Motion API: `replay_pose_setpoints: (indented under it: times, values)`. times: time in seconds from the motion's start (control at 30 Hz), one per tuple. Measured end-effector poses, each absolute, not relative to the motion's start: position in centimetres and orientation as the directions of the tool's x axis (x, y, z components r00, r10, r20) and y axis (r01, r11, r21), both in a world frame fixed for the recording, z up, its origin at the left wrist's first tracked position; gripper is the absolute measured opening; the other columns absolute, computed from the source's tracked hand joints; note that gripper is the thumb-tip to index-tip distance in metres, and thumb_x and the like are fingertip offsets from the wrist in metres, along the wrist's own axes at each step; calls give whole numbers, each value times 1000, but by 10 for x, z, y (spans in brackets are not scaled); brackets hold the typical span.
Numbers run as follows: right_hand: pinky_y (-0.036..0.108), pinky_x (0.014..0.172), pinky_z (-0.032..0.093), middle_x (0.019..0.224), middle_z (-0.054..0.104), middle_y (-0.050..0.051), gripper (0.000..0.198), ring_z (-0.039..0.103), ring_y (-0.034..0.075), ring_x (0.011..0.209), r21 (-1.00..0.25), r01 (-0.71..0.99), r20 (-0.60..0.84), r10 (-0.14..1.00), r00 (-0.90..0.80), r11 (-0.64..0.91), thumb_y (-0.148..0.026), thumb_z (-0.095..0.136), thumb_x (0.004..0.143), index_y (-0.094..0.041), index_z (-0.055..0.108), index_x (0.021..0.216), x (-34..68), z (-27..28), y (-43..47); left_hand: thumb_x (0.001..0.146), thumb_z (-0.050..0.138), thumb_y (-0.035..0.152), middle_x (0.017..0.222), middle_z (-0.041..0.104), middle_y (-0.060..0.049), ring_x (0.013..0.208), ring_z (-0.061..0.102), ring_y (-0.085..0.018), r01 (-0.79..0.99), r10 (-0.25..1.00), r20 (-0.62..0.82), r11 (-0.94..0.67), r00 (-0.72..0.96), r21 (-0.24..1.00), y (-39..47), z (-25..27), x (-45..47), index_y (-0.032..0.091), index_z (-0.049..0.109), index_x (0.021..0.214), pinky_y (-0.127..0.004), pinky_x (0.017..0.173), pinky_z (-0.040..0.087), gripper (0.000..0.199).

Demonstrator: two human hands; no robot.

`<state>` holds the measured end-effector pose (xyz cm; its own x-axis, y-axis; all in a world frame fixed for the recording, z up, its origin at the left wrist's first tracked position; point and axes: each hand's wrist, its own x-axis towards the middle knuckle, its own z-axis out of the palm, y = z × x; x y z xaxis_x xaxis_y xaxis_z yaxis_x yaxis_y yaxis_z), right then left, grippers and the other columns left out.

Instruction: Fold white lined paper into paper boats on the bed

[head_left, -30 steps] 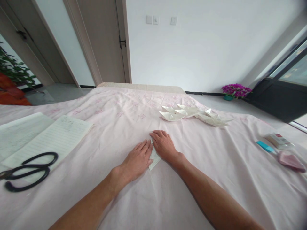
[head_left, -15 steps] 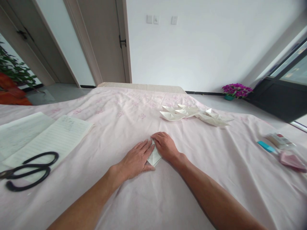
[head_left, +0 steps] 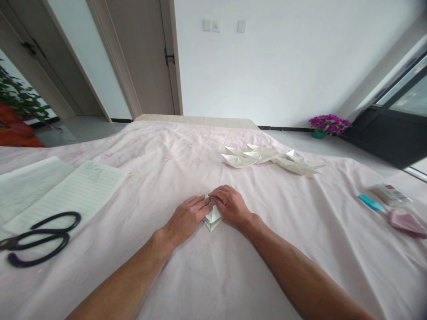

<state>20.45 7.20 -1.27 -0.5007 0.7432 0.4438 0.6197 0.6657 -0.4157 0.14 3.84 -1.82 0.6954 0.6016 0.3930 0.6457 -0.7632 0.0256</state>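
A small piece of folded paper (head_left: 212, 217) lies on the pink cloth, its layered pointed corner facing me. My left hand (head_left: 188, 218) grips the paper's left side, fingers close together over it. From the right, my right hand (head_left: 232, 205) pinches its far part, with thumb and fingers drawn together near the top. The far tip is covered by my fingers. Beyond my hands, to the right, sits a cluster of folded paper boats (head_left: 248, 156), several of them side by side, with more flattened ones (head_left: 296, 164) beside them.
On the left, black-handled scissors (head_left: 43, 235) overlap a lined paper pad (head_left: 73, 191) with writing. To the right lie a blue-and-white eraser (head_left: 371, 202), a clear-wrapped packet (head_left: 390, 194) and a pink item (head_left: 406, 223). The pink cloth (head_left: 213, 275) is wrinkled.
My left thumb has drawn in from the paper's near corner, which now shows with its layers slightly parted. Both hands stay at the paper.
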Motion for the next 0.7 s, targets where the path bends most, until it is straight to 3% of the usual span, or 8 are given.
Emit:
replay_pose_setpoints:
  times: [0.13, 0.37, 0.5, 0.7]
  values:
    - [32, 86, 46, 93, 70, 5, 28, 61, 18, 88, -420, 612, 447, 740, -503, 670, -8, 50, 87, -20, 69, 103, 204, -12, 71, 90, 50, 8, 129, 64, -8, 121, 58, -21, 668, 622, 407, -743, 669, 36, 42, -22, -4, 20, 57, 129, -41, 105, 46, 41]
    - [32, 79, 47, 92, 65, 7, 30, 59, 18, 84, -425, 571, 579, 696, -425, 702, -11, 45, 88, -20, 67, 105, 211, -2, 63, 89, 51, 6, 125, 66, -9, 118, 60, -22, 693, 639, 412, -720, 649, 25, 42, -19, -5, 17, 62, 121, -42, 103, 49, 36]
    - [31, 75, 47, 84, 64, 5, 26, 58, 17, 78, -388, 506, 538, 635, -554, 770, -20, 45, 91, -21, 66, 106, 218, 5, 58, 88, 52, 5, 125, 66, -9, 118, 60, -21, 698, 645, 427, -715, 633, 44, 42, -21, -4, 19, 61, 121, -41, 102, 49, 38]
    - [33, 82, 45, 94, 67, 7, 32, 60, 19, 86, -324, 456, 413, 558, -720, 829, -42, 52, 92, -21, 64, 112, 215, 5, 60, 89, 53, 7, 125, 66, -9, 117, 62, -22, 697, 655, 431, -713, 620, 82, 42, -21, -4, 18, 62, 121, -41, 101, 50, 36]
